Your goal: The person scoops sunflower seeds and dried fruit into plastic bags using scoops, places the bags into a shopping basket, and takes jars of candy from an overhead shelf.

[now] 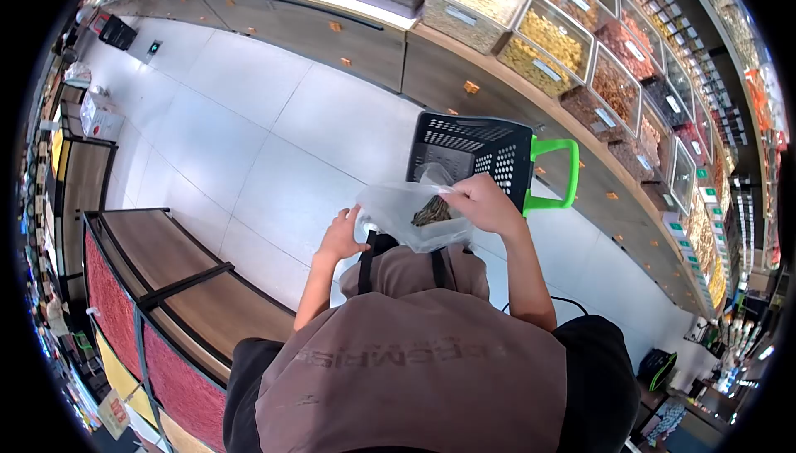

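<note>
A translucent plastic bag [388, 208] is spread between my two hands in front of my body. Inside it lies a small bunch of dark, thin, dried-looking strands [431, 211]; their kind cannot be made out. My right hand [485, 203] pinches the bag's upper right edge. At the bag's left edge, my left hand [338, 236] grips the plastic, with thumb and fingers partly hidden by it. Just beyond the bag stands a dark perforated shopping basket [506, 159] with a bright green handle [574, 175], touched by neither hand.
Clear bins of dried goods [473, 5] line the long wooden counter [323, 34] ahead and to the right. A low wooden display stand [178, 250] is at my left. Pale tiled floor [274, 113] runs between them. A white box [101, 116] sits at far left.
</note>
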A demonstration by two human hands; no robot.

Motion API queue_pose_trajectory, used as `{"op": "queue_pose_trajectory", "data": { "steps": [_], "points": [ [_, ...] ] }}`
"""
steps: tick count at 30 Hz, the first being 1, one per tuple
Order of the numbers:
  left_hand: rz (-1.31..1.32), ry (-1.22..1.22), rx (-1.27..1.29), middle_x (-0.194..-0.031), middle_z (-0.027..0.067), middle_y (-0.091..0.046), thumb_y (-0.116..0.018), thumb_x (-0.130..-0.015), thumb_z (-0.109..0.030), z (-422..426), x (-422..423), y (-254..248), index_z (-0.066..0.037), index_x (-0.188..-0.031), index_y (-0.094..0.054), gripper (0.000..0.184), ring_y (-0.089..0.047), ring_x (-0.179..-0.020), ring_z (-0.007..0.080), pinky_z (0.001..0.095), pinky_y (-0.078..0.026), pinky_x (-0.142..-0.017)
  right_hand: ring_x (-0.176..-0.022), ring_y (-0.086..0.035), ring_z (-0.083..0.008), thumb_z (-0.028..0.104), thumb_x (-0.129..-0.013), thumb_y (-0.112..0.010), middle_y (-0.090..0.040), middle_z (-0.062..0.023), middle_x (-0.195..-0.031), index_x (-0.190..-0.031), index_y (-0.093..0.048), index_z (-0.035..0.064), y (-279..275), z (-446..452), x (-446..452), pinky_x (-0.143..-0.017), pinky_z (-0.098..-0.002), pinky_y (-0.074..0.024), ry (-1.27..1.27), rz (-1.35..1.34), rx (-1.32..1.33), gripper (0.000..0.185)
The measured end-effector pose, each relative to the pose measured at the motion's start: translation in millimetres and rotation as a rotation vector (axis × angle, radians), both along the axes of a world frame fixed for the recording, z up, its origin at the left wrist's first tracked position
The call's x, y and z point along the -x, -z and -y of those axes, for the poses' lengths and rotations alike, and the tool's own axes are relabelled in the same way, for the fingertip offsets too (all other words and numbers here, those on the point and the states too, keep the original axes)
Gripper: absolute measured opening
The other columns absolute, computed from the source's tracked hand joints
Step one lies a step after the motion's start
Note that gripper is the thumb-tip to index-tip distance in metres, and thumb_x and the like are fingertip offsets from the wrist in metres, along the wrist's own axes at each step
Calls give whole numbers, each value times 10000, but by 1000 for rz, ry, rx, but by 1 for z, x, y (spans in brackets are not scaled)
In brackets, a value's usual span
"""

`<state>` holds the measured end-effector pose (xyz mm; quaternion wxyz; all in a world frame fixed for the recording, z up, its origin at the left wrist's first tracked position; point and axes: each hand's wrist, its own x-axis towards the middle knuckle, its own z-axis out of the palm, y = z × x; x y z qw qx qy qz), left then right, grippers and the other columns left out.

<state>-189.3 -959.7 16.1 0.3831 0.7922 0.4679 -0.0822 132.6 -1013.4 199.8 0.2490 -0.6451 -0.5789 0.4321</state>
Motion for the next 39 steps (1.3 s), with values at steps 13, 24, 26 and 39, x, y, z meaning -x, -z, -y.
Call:
{"op": "queue_pose_trajectory", "data": {
  "steps": [13, 24, 26, 39],
  "points": [
    [1057, -7, 116, -1480, 161, -456, -643, -931, -246, -5, 32, 68, -114, -1459, -443, 579, -394, -1408, 303, 431, -331, -1158, -452, -369, -234, 301, -970, -592, -383, -183, -536, -631, -523, -54, -49, -68, 143, -489, -388, -336, -584, 24, -184, 495],
    [974, -709, -77, -1262, 154, -607, -452, -1010, -251, -7, 25, 135, -16, -1360, -510, 425, -560, -1183, 285, 397, -434, -1033, -1112, -592, -324, 320, -863, -651, -566, -197, -1244, -1432, -382, 72, 70, -104, 123, -912, -397, -498, -465, 32, -93, 677],
    [626, -849, 5, -1047, 112, -649, -512, -956, -250, -21, 25, 42, -27, -1213, -592, 350, -601, -1014, 296, 402, -461, -922, -1218, -539, -377, 422, -806, -702, -508, -220, -1357, -1494, -341, 72, 62, -105, 132, -997, -451, -462, -686, 334, -254, 852],
    [585, -49, -684, -1105, 116, -591, -705, -752, -49, -200, -6, -161, -72, -1010, -631, 270, -560, -1019, 313, 402, -450, -875, -1253, -495, -281, 252, -916, -585, -523, -138, -1338, -1334, -474, 23, 20, -219, 132, -1079, -369, -342, -488, -393, -122, 489]
  ]
}}
